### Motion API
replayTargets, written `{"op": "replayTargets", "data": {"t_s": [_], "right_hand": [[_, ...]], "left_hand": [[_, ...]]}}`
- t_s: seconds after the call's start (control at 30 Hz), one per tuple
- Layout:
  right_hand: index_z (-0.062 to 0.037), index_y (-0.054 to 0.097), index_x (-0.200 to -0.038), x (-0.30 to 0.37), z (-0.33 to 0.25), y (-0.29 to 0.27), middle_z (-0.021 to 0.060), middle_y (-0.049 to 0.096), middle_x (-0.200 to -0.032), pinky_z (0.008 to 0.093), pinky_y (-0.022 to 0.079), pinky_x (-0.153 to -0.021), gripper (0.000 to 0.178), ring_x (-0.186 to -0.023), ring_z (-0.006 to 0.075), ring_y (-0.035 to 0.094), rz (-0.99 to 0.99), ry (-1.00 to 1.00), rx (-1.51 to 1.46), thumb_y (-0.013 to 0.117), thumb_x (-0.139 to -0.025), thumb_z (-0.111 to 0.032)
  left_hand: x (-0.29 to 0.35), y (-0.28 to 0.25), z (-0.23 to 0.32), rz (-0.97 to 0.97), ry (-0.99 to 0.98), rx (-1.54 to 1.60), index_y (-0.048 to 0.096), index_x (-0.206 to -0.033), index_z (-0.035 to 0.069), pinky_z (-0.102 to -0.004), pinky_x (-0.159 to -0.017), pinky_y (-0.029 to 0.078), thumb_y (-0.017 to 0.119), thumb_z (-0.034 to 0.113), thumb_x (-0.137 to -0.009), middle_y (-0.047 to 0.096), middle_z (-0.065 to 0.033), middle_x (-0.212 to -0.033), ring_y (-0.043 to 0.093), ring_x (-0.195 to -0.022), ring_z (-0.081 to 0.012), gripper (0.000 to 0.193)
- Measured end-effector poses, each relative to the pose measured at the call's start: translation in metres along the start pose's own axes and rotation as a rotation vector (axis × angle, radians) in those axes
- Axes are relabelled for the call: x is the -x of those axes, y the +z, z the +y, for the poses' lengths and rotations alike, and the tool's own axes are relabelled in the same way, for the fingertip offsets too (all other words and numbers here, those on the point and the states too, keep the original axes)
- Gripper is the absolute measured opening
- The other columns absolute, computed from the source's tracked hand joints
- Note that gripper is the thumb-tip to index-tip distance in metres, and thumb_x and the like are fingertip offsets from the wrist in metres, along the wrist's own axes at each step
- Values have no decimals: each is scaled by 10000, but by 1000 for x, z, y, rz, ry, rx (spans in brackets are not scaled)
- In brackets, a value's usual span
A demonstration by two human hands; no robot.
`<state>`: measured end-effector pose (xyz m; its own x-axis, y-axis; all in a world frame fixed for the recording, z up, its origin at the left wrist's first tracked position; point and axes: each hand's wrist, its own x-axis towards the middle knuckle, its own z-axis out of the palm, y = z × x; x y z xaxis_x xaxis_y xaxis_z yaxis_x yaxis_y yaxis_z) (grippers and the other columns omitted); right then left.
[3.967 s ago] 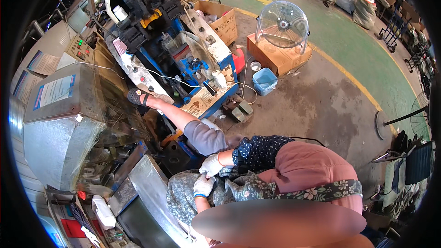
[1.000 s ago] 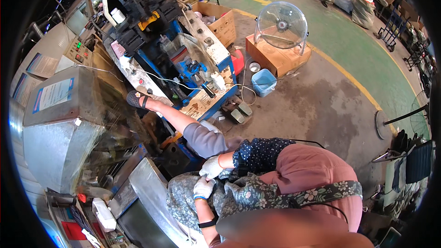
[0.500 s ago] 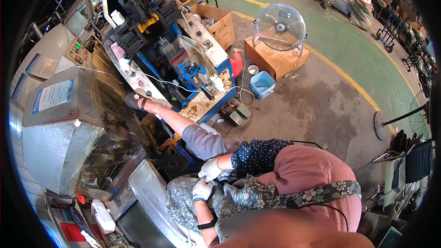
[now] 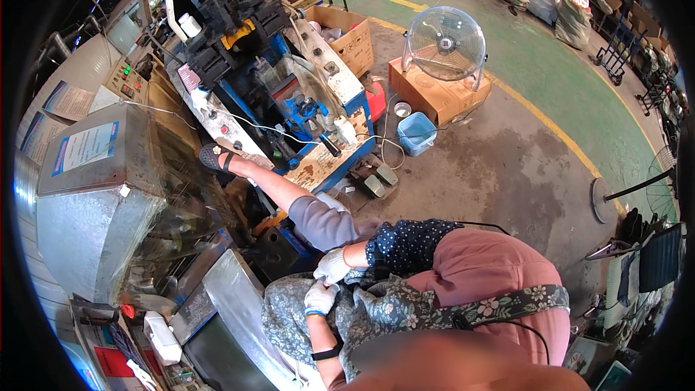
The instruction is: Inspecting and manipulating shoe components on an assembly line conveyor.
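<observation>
My white-gloved left grip (image 4: 320, 297) and right grip (image 4: 333, 266) meet above the gray floral apron (image 4: 284, 311), fingers curled close together; I cannot tell whether they pinch anything. The apron lies bunched beneath them, its floral strap running across the pink clothing (image 4: 499, 264) to the right. A black wristband (image 4: 327, 352) circles my left forearm. Just left of the apron slants a bare metal panel (image 4: 235, 297). Beyond, a black clog (image 4: 216, 158) sits by the white-and-blue machine (image 4: 311, 166), with a light-blue bucket (image 4: 416, 143) on the floor near it.
</observation>
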<state>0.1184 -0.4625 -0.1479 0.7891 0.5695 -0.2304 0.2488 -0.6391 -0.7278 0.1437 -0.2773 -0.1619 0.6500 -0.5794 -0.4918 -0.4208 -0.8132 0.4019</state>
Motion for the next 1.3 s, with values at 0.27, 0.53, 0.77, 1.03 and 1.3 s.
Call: {"op": "replayTargets", "data": {"t_s": [0.27, 0.53, 0.77, 1.03, 1.3], "right_hand": [[-91, 612, -1161, -3, 2, 0, 186, 671, -1066, 497, 462, -861, 391, -1026, 399, 620, 1, -5, 10, 614, -885, -369], [-88, 612, -1152, -1, 1, -1, 184, 672, -1067, 491, 460, -862, 389, -1022, 397, 620, -1, 23, 17, 613, -886, -371], [-100, 622, -1183, 3, -1, -3, 172, 679, -1067, 473, 470, -858, 415, -1031, 372, 629, 1, 30, -5, 628, -871, -373], [-99, 630, -1162, 0, 0, -4, 168, 681, -1059, 475, 474, -843, 406, -1014, 373, 633, 15, 3, 2, 630, -867, -379], [-99, 634, -1157, -3, 4, 0, 163, 685, -1052, 470, 479, -840, 398, -1012, 369, 636, 25, 9, 19, 634, -865, -369]], "left_hand": [[0, -3, 2, -9, -4, 12, 622, -1172, 94, -499, -913, 471, 613, 393, -807, 656, -263, -1083, 601, -1061, -444, 472], [2, -6, 5, -11, 24, 14, 616, -1176, 91, -507, -904, 471, 595, 397, -809, 653, -270, -1082, 601, -1054, -452, 478], [-1, -3, 2, -6, 30, -10, 624, -1169, 101, -499, -902, 480, 581, 381, -830, 660, -250, -1084, 611, -1041, -435, 442], [-1, -3, 0, 5, 7, 26, 624, -1120, 82, -511, -887, 474, 599, 404, -806, 658, -277, -1038, 610, -1023, -459, 451], [-4, 0, -3, 10, 11, 23, 633, -1099, 87, -505, -884, 477, 606, 407, -807, 663, -263, -1039, 612, -1024, -450, 434]]}}
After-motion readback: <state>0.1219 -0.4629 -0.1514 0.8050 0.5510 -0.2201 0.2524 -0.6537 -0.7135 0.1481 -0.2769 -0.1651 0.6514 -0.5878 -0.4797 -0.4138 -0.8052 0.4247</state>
